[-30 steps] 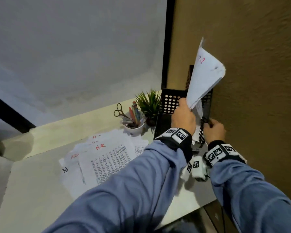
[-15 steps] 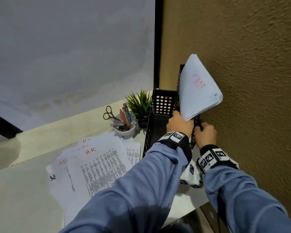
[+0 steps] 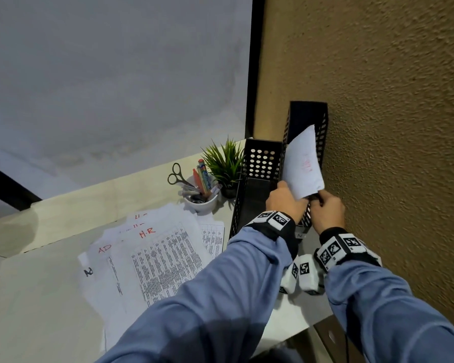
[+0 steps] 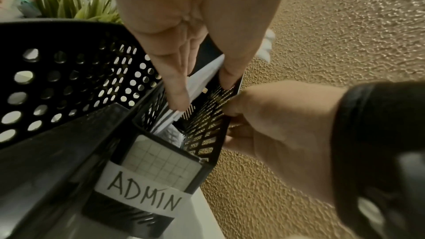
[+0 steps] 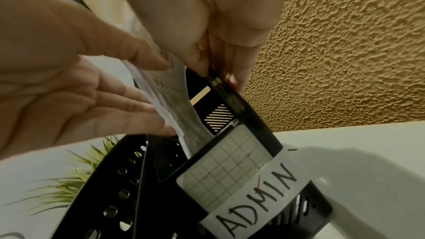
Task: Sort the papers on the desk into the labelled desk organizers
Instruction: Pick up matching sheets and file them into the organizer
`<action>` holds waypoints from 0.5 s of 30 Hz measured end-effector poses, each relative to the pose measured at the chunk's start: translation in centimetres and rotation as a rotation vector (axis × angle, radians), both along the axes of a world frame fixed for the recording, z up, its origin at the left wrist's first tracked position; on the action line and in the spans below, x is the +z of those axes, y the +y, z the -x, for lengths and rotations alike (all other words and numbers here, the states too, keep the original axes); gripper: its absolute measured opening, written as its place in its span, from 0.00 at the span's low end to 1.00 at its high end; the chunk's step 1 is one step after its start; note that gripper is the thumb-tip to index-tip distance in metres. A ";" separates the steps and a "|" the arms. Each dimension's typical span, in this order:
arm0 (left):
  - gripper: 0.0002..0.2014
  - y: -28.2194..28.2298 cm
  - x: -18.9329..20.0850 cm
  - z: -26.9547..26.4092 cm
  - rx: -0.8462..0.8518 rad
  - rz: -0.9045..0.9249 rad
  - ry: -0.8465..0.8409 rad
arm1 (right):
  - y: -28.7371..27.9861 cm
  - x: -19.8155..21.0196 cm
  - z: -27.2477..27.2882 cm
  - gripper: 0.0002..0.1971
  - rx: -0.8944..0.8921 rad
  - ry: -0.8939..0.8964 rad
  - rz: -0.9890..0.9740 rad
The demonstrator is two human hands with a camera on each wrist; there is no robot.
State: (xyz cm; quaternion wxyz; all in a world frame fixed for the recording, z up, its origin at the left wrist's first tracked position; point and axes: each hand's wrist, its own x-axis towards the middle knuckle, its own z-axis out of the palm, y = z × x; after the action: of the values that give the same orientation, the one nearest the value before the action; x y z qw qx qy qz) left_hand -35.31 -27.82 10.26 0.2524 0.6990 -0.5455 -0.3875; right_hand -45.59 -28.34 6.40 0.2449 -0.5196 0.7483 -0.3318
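Note:
A white sheet (image 3: pixel 303 166) with faint red writing stands partly inside the black mesh organizer (image 3: pixel 307 119) labelled ADMIN (image 4: pixel 142 194), which stands against the brown wall. My left hand (image 3: pixel 286 203) pinches the sheet's lower edge between fingers (image 4: pixel 177 88) and thumb, down in the organizer's slot. My right hand (image 3: pixel 328 213) grips the organizer's wall-side panel (image 5: pixel 220 86) with thumb inside and fingers outside. More paper (image 4: pixel 170 134) sits low in the same slot. A pile of printed papers (image 3: pixel 152 252) marked HR and AD in red lies on the desk to the left.
A second black organizer (image 3: pixel 260 163) with round holes stands just left of the ADMIN one. Behind the pile are a small green plant (image 3: pixel 226 163) and a white cup (image 3: pixel 202 203) with scissors and pens. The brown textured wall (image 3: pixel 391 127) runs close along the right.
The sheet, held high above the organizer a second ago, has come down into the ADMIN slot with my left hand. My right hand has stayed on the organizer's side.

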 end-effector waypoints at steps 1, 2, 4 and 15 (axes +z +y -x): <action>0.27 0.2 0.2 -0.2 -0.029 0.012 0.000 | -0.1 0.0 0.1 0.16 0.000 0.010 -0.013; 0.30 0.4 0.5 -0.5 -0.062 0.033 0.000 | -0.1 0.1 0.1 0.15 -0.005 0.018 -0.031; 0.32 0.9 1.1 -1.6 -0.115 0.092 0.018 | 0.3 0.4 0.1 0.15 -0.015 0.019 -0.030; 0.24 6.4 -4.8 -13.8 0.058 -0.276 -0.376 | 11.4 -1.4 -5.2 0.25 0.096 -0.298 -0.466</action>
State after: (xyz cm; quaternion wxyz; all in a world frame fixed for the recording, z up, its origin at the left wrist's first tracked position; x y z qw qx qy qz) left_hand -21.53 -21.41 5.45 0.0591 0.8021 -0.5045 -0.3140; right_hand -40.44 -16.93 5.02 0.4806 -0.4297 0.7346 -0.2115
